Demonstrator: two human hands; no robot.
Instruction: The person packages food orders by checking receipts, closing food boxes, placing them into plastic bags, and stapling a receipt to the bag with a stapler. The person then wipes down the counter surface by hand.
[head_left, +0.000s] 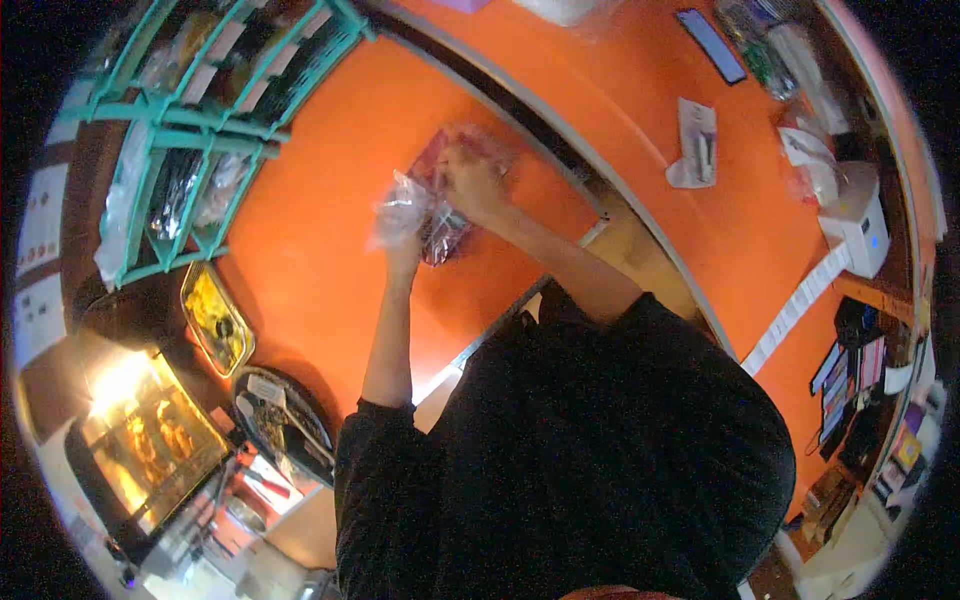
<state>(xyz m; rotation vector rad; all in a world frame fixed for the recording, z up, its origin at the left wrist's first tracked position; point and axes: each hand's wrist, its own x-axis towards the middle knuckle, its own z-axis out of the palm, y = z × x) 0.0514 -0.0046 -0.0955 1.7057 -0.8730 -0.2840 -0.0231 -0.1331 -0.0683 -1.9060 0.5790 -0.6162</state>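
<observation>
A pink, see-through plastic bag (446,241) with something dark inside is between my hands, above the orange counter (320,180). My right hand (472,187) is closed on the upper part of this bag, its fingers curled in. Crinkled, shiny transparent plastic covers my left hand (403,218), which is at the bag's left side. Motion blur and glare hide the left fingers, and I cannot tell whether that plastic is a glove or a wrapper.
Teal racks (205,130) with packets stand at upper left. Below them are a metal tray of yellow food (215,318), a dark round pan (283,415) and a lit food warmer (150,440). Across a divider, a white printer (858,222) trails a paper strip; a phone (711,46) lies farther up.
</observation>
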